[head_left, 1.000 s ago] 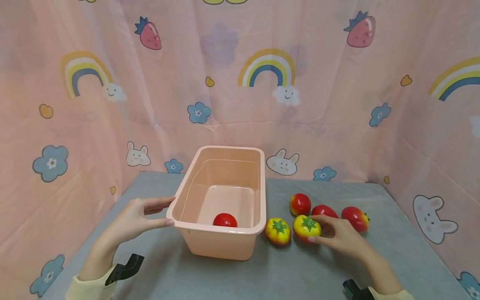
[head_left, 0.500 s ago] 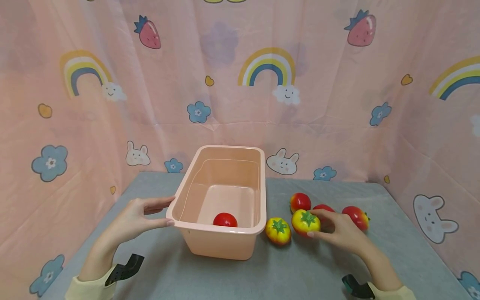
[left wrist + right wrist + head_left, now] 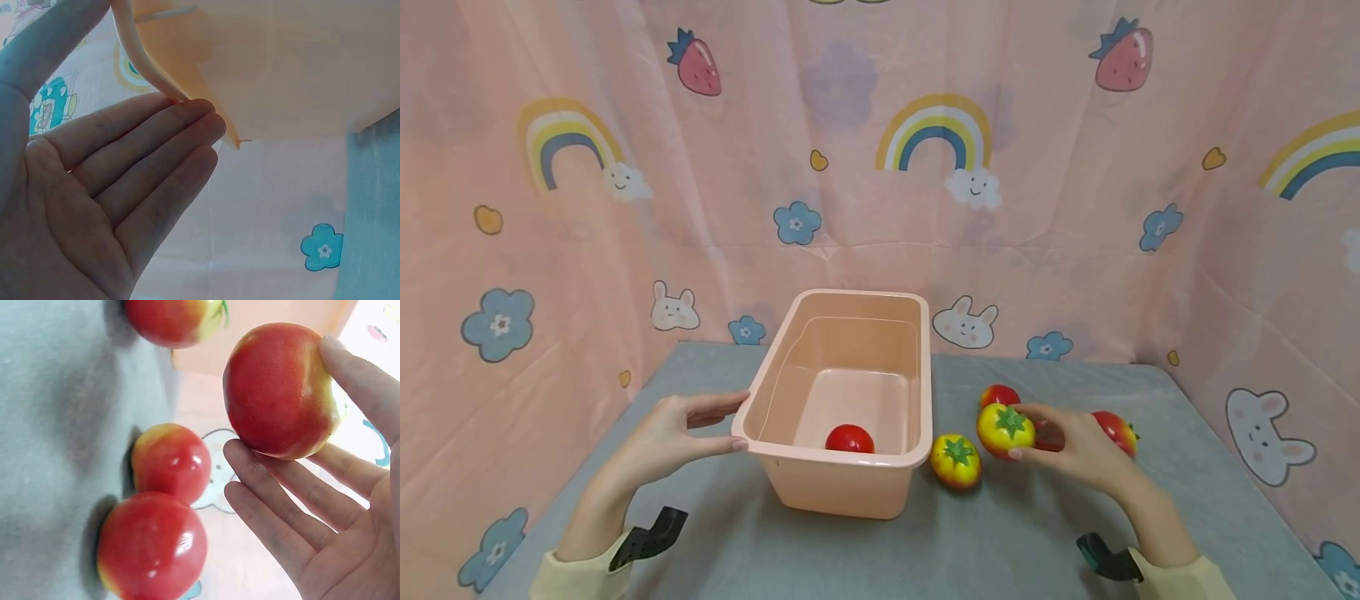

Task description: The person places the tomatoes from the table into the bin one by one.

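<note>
My left hand (image 3: 670, 437) rests straight fingers and thumb against the near left corner of a pale peach plastic bin (image 3: 842, 487). In the left wrist view, the fingertips (image 3: 203, 109) lie right at its rim. One red tomato (image 3: 850, 439) sits in the bin, toward its near end. My right hand (image 3: 1075, 442) pinches a red and yellow tomato (image 3: 1000, 427), its green calyx facing up, between thumb and fingers. The right wrist view shows this held tomato (image 3: 275, 394) raised off the table, to the right of the bin.
A yellow-topped tomato (image 3: 957, 462) stands close beside the bin's right side. Behind the right hand are more red tomatoes, one at the back (image 3: 998, 395) and another farther right (image 3: 1116, 432). The grey table (image 3: 820, 558) meets a patterned pink curtain (image 3: 1037, 250).
My right hand has lifted the tomato and moved it slightly up and left, covering more of the red tomatoes behind. The left hand, bin and tomato inside have stayed put.
</note>
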`<state>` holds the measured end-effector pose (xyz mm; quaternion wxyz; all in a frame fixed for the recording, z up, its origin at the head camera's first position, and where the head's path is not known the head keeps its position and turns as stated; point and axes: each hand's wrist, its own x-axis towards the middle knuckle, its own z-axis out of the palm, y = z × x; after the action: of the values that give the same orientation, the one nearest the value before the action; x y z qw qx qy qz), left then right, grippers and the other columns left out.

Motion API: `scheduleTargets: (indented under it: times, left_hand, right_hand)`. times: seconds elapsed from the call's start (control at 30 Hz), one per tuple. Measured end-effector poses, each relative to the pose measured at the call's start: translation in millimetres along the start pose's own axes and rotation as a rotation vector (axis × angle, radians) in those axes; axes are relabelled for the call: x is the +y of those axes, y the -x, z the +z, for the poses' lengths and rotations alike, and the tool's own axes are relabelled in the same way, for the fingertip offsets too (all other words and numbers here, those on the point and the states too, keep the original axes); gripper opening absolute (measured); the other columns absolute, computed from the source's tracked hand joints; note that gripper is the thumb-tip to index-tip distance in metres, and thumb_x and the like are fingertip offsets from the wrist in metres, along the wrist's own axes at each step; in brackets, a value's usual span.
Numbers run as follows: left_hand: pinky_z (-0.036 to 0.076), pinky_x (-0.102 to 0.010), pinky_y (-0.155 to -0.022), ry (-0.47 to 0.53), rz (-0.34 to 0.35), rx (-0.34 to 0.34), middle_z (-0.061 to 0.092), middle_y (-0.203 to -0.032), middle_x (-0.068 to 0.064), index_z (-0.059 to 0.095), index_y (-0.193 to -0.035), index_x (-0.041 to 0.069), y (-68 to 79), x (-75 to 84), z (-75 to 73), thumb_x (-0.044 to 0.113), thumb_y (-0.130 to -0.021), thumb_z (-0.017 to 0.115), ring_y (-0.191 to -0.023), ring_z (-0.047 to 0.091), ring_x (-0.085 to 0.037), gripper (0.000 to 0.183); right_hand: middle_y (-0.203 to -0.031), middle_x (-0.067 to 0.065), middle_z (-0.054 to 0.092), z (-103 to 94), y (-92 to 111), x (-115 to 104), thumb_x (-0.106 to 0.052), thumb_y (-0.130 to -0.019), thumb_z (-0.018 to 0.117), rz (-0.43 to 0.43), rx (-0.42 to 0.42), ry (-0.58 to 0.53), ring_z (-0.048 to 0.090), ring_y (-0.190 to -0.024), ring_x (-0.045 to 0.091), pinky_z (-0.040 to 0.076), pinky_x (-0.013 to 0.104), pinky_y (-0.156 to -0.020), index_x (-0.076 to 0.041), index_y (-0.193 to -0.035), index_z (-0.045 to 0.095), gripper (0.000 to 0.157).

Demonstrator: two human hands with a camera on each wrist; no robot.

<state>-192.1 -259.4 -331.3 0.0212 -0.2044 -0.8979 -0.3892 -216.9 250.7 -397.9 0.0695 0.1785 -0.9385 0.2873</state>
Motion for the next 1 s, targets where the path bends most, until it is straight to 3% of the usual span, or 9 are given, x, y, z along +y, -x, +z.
scheduleTargets:
  times: [1.0]
  left_hand:
    - [0.053, -0.034, -0.094, -0.007, 0.016, 0.014, 0.064, -0.125, -0.002, 0.061, -0.129, 0.016, 0.3, -1.6, 0.6, 0.038, -0.077, 0.077, -0.112, 0.063, -0.023, 0.059]
  right_hand:
    - [-0.116, 0.01, 0.066, -10.5, -28.2, -32.1, -0.045, -0.077, 0.076, -0.069, 0.063, -0.009, 0.066, -0.096, 0.026, 0.059, 0.044, -0.079, -0.011, -0.126, 0.059, 0.063]
